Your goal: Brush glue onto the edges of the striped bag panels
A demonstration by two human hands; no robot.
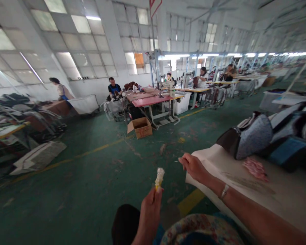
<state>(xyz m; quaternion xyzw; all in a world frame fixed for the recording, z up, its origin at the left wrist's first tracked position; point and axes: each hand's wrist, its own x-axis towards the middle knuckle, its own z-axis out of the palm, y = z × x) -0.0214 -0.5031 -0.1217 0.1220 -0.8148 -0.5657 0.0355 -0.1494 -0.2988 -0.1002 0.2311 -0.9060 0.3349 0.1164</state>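
Observation:
My left hand (151, 206) is closed around a short yellow piece with a ragged white top (159, 176), held upright in front of me. What exactly it is I cannot make out. To the right and a little higher, my right hand (192, 165) is pinched on a thin pale stick (176, 161) that points left. The two hands are apart, and the stick does not touch the yellow and white piece. A bracelet circles my right wrist, and my right forearm passes over the edge of a pale covered table (219, 160).
Folded blue and dark textile pieces (255, 134) and a crumpled pink cloth (256, 168) lie on the table at my right. Across the green floor stand an open cardboard box (142, 128) and a sewing table with a red top (150, 100). Several people sit or stand farther back.

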